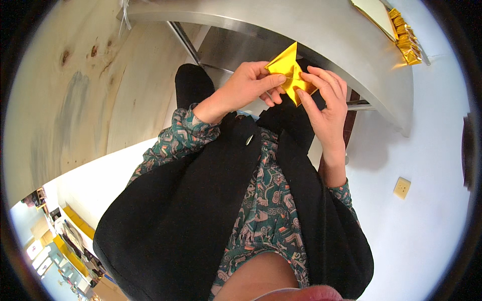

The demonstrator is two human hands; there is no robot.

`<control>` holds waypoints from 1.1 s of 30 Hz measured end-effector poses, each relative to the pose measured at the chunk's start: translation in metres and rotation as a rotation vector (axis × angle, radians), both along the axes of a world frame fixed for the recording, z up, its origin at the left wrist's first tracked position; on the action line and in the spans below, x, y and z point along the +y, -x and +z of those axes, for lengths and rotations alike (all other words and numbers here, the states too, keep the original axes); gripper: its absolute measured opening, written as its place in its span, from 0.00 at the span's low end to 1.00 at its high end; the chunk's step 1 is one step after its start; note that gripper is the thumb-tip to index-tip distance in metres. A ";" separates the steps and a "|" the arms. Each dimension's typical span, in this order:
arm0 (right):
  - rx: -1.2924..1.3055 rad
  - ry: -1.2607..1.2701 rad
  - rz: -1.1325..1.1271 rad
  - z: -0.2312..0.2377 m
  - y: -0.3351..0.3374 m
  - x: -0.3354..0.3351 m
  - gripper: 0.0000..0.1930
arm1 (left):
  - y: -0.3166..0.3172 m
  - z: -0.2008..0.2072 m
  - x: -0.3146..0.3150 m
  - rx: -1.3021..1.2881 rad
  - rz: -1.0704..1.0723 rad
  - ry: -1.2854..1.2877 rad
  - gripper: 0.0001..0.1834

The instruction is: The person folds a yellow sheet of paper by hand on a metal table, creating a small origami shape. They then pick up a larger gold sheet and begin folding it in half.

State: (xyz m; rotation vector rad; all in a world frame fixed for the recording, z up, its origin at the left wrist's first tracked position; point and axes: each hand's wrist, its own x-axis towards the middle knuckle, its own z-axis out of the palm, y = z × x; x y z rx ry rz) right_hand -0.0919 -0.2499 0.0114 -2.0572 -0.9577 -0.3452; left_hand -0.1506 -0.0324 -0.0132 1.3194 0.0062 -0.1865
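Pinched shiny gold, pointed foil paper [287, 62] between left hand [248, 85] and right hand [327, 100]; had creases already in, shape seemingly unfinished; couldn't tell remaining folds.

Black layered over a green print
We see an open black vest [165, 215] over a round-necked, dark green shirt [266, 210] printed with curling pinkish and orange shapes; its bunched left sleeve [175, 136] and right sleeve [341, 194] match. A small pale, shiny oval [249, 140] dots the black.

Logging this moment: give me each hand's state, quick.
Left hand: closed, pinching the folded gold paper.
Right hand: closed, holding the same paper's right side.
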 end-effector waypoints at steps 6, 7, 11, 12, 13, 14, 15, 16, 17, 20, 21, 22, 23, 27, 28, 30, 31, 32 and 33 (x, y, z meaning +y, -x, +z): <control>0.029 0.011 -0.005 -0.009 0.000 0.008 0.13 | -0.001 -0.001 0.005 0.047 -0.024 -0.028 0.17; 0.063 0.012 0.000 -0.010 -0.001 0.008 0.12 | -0.001 -0.001 0.005 0.065 -0.027 -0.052 0.18; 0.193 -0.020 0.017 -0.015 -0.002 0.009 0.11 | -0.002 -0.001 0.002 0.035 -0.022 -0.029 0.19; 0.220 -0.025 0.023 -0.016 -0.002 0.009 0.11 | -0.002 -0.001 0.001 0.044 -0.008 -0.025 0.20; 0.240 -0.025 0.027 -0.017 -0.001 0.009 0.10 | -0.002 -0.001 0.000 0.068 0.005 -0.030 0.20; 0.258 -0.020 0.032 -0.018 -0.001 0.009 0.09 | -0.002 -0.001 0.000 0.065 0.017 -0.019 0.21; 0.277 -0.017 0.033 -0.019 -0.001 0.009 0.08 | -0.002 0.000 0.000 0.075 0.028 -0.016 0.22; 0.281 -0.040 0.022 -0.020 0.000 0.009 0.08 | -0.002 0.000 0.000 0.063 0.041 -0.003 0.22; 0.287 -0.065 0.007 -0.021 0.001 0.009 0.08 | -0.002 0.000 0.000 0.076 0.058 -0.013 0.23; 0.297 -0.153 -0.060 -0.024 0.002 0.012 0.08 | -0.003 0.000 0.001 0.032 0.097 0.001 0.23; 0.300 -0.184 -0.087 -0.024 0.003 0.013 0.09 | -0.003 -0.001 0.001 0.008 0.100 0.012 0.23; 0.304 -0.198 -0.100 -0.024 0.002 0.013 0.09 | -0.003 -0.001 0.001 -0.010 0.107 0.024 0.23; 0.308 -0.213 -0.114 -0.024 0.002 0.013 0.09 | -0.003 -0.002 0.001 -0.044 0.104 0.003 0.22; 0.354 -0.257 -0.141 -0.022 0.001 0.013 0.09 | -0.003 -0.002 0.003 -0.145 0.095 -0.082 0.22; 0.351 -0.247 -0.135 -0.022 0.000 0.013 0.09 | -0.002 -0.002 0.003 -0.166 0.088 -0.103 0.21; 0.347 -0.225 -0.130 -0.021 0.001 0.014 0.09 | -0.002 -0.002 0.002 -0.188 0.087 -0.151 0.21; 0.351 -0.217 -0.112 -0.021 0.002 0.015 0.09 | -0.002 -0.002 0.002 -0.198 0.085 -0.174 0.20; 0.353 -0.210 -0.097 -0.022 0.003 0.016 0.09 | -0.002 -0.003 0.001 -0.196 0.077 -0.173 0.20; 0.356 -0.202 -0.082 -0.022 0.005 0.017 0.09 | -0.003 -0.003 0.001 -0.193 0.068 -0.170 0.20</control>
